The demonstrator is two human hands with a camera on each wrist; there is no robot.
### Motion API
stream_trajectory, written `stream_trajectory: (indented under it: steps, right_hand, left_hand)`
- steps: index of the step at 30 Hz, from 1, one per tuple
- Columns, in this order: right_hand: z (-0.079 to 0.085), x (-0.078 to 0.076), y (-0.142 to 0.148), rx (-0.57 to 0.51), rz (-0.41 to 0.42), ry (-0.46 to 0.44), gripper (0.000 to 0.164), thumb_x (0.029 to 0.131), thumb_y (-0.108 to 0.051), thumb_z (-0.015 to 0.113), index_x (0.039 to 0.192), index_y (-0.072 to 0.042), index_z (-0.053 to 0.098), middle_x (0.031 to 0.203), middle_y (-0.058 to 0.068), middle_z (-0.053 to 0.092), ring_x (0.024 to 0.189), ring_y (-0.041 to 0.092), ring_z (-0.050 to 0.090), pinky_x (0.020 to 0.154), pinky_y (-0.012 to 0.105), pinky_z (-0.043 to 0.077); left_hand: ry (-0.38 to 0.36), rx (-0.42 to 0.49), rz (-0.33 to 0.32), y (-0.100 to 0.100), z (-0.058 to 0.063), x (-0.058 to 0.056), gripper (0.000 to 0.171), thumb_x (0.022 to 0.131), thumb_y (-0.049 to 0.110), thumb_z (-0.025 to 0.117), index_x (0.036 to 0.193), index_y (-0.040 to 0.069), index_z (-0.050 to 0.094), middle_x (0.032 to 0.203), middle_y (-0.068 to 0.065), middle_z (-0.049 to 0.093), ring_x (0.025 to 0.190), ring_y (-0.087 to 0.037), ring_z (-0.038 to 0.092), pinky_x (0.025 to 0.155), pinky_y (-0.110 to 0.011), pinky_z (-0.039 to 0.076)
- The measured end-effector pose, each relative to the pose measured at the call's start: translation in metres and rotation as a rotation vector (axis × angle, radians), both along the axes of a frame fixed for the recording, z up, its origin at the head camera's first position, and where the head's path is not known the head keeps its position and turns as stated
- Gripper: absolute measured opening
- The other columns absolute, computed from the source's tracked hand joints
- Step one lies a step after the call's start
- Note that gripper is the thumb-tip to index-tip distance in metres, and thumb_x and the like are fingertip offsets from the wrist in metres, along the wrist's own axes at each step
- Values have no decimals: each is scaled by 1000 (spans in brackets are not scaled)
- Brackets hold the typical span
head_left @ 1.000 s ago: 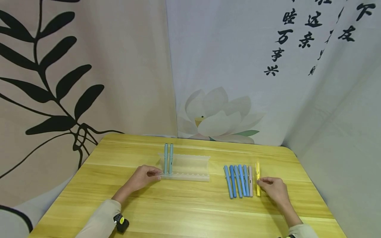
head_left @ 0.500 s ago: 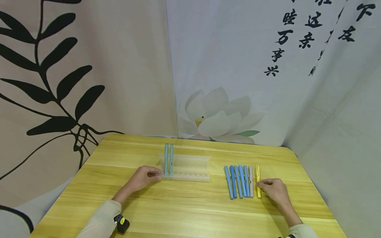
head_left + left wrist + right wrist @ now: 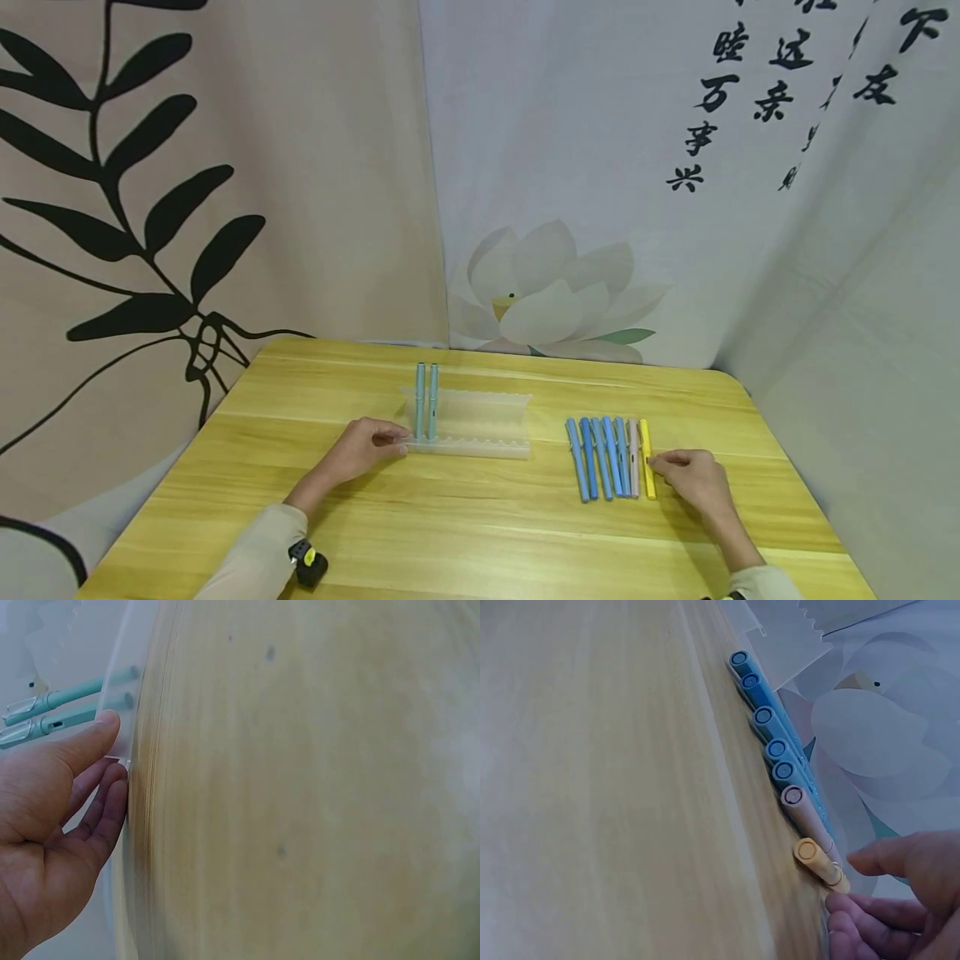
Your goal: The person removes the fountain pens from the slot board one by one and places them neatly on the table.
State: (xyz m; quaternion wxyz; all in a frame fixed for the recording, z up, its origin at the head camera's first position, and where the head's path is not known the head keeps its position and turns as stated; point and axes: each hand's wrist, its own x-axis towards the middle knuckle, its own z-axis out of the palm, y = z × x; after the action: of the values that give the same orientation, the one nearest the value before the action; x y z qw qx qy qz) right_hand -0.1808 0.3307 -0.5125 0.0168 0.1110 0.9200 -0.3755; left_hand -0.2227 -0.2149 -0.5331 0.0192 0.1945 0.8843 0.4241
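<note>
My left hand (image 3: 367,450) pinches the left end of a clear plastic pen rack (image 3: 480,448) with a notched edge. In the left wrist view the thumb lies over its corner, fingers curled at its end. Two pale teal pens (image 3: 419,400) stand side by side in the rack's left part. At the right, my right hand (image 3: 693,479) has its fingertips beside a yellow pen (image 3: 647,458) lying on the table. Thumb and forefinger are spread around that pen's far part in the right wrist view. Left of it, a mauve pen (image 3: 633,458) and several blue pens (image 3: 606,458) lie in a row.
The wooden table (image 3: 465,533) meets a printed curtain (image 3: 570,167) along its back edge. A stretch of tabletop separates the rack from the row of pens. A small black device (image 3: 307,562) is worn on the left sleeve.
The yellow pen has come down onto the table and shifted left, up beside the mauve pen. My right fingers have loosened from it. The left hand and rack have stayed in place.
</note>
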Motion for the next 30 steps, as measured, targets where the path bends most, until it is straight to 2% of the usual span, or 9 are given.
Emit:
stream_trajectory:
  steps: [7, 13, 19, 30]
  right_hand:
    - [9, 1, -9, 18, 44, 115, 41, 98, -34, 69, 123, -2, 72, 109, 13, 75, 98, 28, 70, 77, 38, 55]
    - [19, -4, -29, -15, 100, 195, 39, 97, -30, 72, 125, -3, 72, 107, 10, 76, 97, 24, 71, 75, 30, 56]
    - [29, -10, -55, -60, 188, 260, 36, 98, -29, 72, 125, -6, 72, 109, 9, 76, 98, 25, 70, 77, 31, 57]
    - [31, -26, -105, -170, 312, 328, 30, 95, -29, 76, 119, -11, 76, 107, 5, 76, 96, 20, 72, 80, 29, 59]
  left_hand:
    - [-2, -1, 3, -1, 1, 0, 23, 95, 19, 75, 115, 7, 77, 111, -8, 76, 97, -19, 68, 83, -29, 56]
    - [0, 2, -9, -3, -1, 0, 25, 95, 21, 74, 116, 7, 77, 113, -8, 76, 98, -20, 68, 83, -29, 56]
    - [-1, 9, -10, -4, -1, 0, 25, 95, 21, 74, 116, 7, 77, 112, -8, 76, 98, -20, 68, 83, -29, 56]
    - [-8, 8, -6, -3, -1, 1, 25, 95, 20, 74, 116, 7, 76, 113, -7, 76, 100, -20, 69, 85, -31, 56]
